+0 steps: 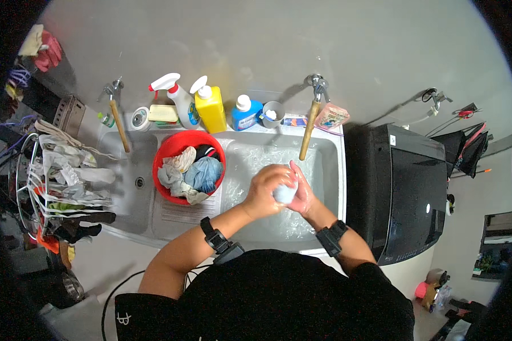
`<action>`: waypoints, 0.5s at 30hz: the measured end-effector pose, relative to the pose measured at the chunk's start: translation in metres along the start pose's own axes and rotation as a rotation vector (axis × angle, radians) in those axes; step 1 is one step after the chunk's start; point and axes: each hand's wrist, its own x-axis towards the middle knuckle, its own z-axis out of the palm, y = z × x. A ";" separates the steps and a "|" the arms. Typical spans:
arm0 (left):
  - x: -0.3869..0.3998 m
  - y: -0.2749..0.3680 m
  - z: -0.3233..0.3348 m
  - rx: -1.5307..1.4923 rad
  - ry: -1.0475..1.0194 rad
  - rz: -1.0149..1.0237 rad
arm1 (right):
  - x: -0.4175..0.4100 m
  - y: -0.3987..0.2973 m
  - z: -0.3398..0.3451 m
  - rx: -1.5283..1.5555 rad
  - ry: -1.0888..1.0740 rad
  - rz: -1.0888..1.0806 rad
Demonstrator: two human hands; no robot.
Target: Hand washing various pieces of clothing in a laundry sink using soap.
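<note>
Both hands are close together over the right basin (247, 232) of a double sink, where rippling water shows. My left hand (266, 189) has its fingers curled around a pale bluish-white item (285, 194), perhaps wet cloth or a bar of soap; I cannot tell which. My right hand (303, 192) presses against the same item from the right, palm turned inward, and looks wet. Just above the hands hangs the tan spout hose of the right tap (309, 132). To their left, a red plastic basin (157, 170) holds crumpled clothes, among them a blue piece (204, 174).
Along the back ledge stand a spray bottle (183, 104), a yellow pump bottle (211, 108), a blue bottle (246, 115) and a grey cup (274, 115). A black washing machine (416, 192) adjoins the sink at right. At left, a hanging rack (19, 187) carries small laundry.
</note>
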 end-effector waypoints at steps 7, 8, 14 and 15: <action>0.019 0.076 0.010 0.288 -0.207 0.465 | -0.022 -0.024 0.098 -0.594 0.172 0.249; 0.019 0.081 0.011 0.387 -0.290 0.556 | -0.022 -0.025 0.107 -0.638 0.142 0.313; 0.005 0.068 0.020 0.598 -0.473 0.769 | -0.016 -0.018 0.115 -1.015 0.338 0.331; 0.002 0.065 0.023 0.632 -0.528 0.764 | -0.013 -0.016 0.110 -1.092 0.358 0.312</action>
